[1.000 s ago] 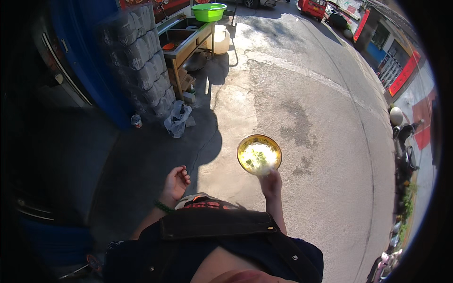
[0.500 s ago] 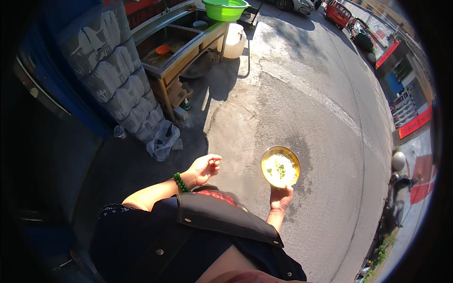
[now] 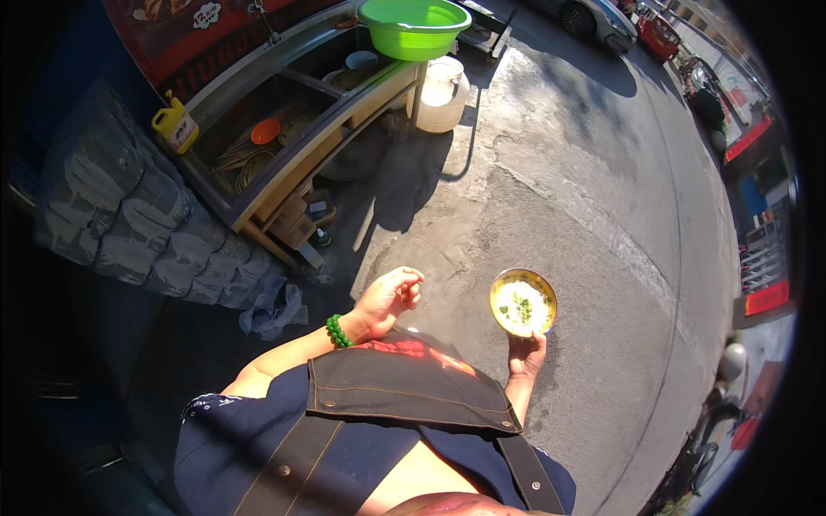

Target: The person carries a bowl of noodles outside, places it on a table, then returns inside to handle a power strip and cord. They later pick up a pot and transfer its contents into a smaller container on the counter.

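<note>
Sink counter nearer now; right hand clamps bowl level (liquid inside), left hand loosely curled, empty.

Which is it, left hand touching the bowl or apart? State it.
Apart. The head view shows bare pavement between the empty left hand and the bowl, which the right hand holds from below.

Head view: worn on the head, aimed steeply down over the chest at the pavement.
Nearness: hands close below, street seen wide.
Edges: bent by fisheye.
</note>
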A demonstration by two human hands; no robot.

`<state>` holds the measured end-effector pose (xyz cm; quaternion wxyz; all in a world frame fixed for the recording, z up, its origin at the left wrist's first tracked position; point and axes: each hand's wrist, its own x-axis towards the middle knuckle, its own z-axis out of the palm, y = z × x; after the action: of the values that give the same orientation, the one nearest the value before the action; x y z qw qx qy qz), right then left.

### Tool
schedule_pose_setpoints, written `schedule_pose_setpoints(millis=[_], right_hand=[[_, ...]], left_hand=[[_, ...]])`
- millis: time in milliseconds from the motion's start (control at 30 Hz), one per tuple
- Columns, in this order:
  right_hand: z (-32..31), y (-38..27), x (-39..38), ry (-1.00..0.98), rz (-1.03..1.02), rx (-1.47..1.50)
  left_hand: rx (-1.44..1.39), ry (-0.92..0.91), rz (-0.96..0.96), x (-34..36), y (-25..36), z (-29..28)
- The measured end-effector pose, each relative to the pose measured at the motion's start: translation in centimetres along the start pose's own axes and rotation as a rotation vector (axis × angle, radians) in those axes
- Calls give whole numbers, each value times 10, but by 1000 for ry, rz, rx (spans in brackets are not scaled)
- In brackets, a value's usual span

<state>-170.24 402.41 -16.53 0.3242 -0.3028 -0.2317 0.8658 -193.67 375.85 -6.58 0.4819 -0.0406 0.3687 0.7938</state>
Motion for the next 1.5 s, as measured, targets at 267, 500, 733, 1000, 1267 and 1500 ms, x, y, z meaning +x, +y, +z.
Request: schedule_pose_setpoints(millis=[267,500,733,1000,1267,1500], right_hand=[[192,3,301,-361,22,58],[263,54,499,75,228,93],[364,33,699,-23,101,-153],[520,91,1043,-298,-125,-725],[625,181,1217,-779,-631,-1979],[597,246,1263,-1086,-915,-2237]], left_hand=[[-138,207,-159,173,81,-1],[-167,269,79,366,207,-16],[11,236,29,478,296,19],[-325,689,173,606,336,8],[-518,823,108,687,353,45],[-601,819,97,717,345,46]])
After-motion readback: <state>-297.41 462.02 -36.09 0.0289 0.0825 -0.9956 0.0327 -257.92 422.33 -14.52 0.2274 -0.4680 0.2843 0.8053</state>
